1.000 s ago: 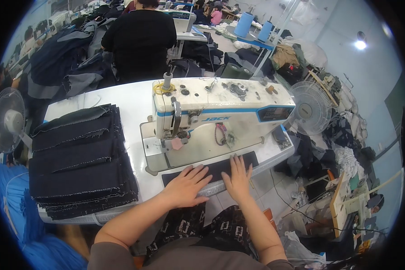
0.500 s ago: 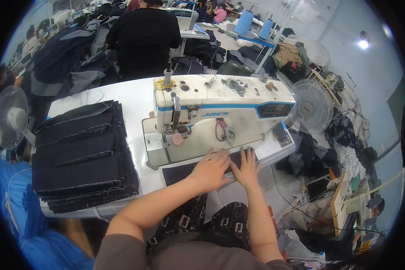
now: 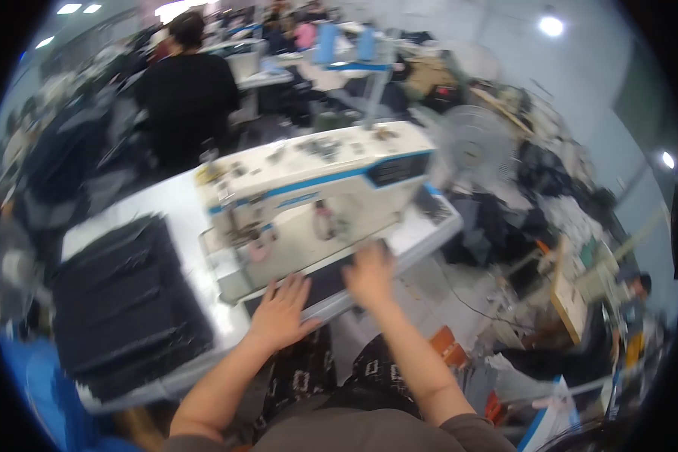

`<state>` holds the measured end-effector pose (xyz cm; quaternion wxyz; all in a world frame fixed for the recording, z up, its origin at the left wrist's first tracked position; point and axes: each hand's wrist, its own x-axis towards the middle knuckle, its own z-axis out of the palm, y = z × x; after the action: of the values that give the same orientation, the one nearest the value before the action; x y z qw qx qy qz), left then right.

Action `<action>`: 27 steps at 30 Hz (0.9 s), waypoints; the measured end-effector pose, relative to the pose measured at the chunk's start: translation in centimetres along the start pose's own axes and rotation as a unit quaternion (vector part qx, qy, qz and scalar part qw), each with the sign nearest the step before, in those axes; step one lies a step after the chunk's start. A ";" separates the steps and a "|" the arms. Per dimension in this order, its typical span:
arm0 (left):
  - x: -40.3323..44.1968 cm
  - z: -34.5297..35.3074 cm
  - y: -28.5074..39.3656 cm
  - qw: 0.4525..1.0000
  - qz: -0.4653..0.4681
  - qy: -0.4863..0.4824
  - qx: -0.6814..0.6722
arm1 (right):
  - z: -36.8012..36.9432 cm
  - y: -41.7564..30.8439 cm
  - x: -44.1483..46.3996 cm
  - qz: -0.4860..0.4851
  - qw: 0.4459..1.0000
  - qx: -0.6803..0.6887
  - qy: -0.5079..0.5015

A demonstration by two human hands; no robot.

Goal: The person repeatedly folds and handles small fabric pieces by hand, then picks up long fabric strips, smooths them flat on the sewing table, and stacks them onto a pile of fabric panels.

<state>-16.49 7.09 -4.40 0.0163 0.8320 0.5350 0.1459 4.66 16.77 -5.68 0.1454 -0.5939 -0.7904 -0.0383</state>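
Note:
A strip of dark denim (image 3: 328, 279) lies along the front edge of the white sewing table, in front of the sewing machine (image 3: 286, 202). My left hand (image 3: 282, 310) rests palm down over the strip's left part, fingers spread and holding nothing. Over its right part, my right hand (image 3: 371, 277) lies with the fingers stretched forward, blurred by motion. No grip on the cloth shows in either hand. The machine's needle area is to the left, beyond my left hand.
A tall stack of dark denim pieces (image 3: 128, 301) sits on the table's left side. Fans (image 3: 471, 143) stand on both sides. Fabric heaps (image 3: 550, 181) lie to the right. Ahead, a person in black (image 3: 187, 102) has their back to me. Blue fabric (image 3: 34, 377) hangs at lower left.
My hands have moved apart: the left has slid left along the denim strip, the right stays near its right end. The view has shifted and blurred.

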 end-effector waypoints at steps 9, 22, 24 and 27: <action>-0.1 -0.4 -1.1 0.998 0.009 -0.033 -0.061 | -0.1 -5.2 -4.0 -0.177 0.973 0.147 0.019; -2.5 -1.0 -1.0 1.000 -0.019 -0.014 0.000 | -0.7 -5.4 -4.4 -0.187 0.969 0.158 0.020; -2.7 -1.2 -1.1 0.999 -0.019 -0.021 -0.021 | -0.5 -4.3 -4.6 -0.175 0.973 0.151 0.020; -2.5 -0.8 -1.8 0.997 -0.036 -0.043 -0.048 | -0.3 -0.5 -3.1 -0.105 0.988 0.113 0.029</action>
<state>-19.23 5.50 -4.52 0.0845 0.8158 0.5561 0.1345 5.00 13.71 -6.22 0.2293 -0.4862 -0.8430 0.0192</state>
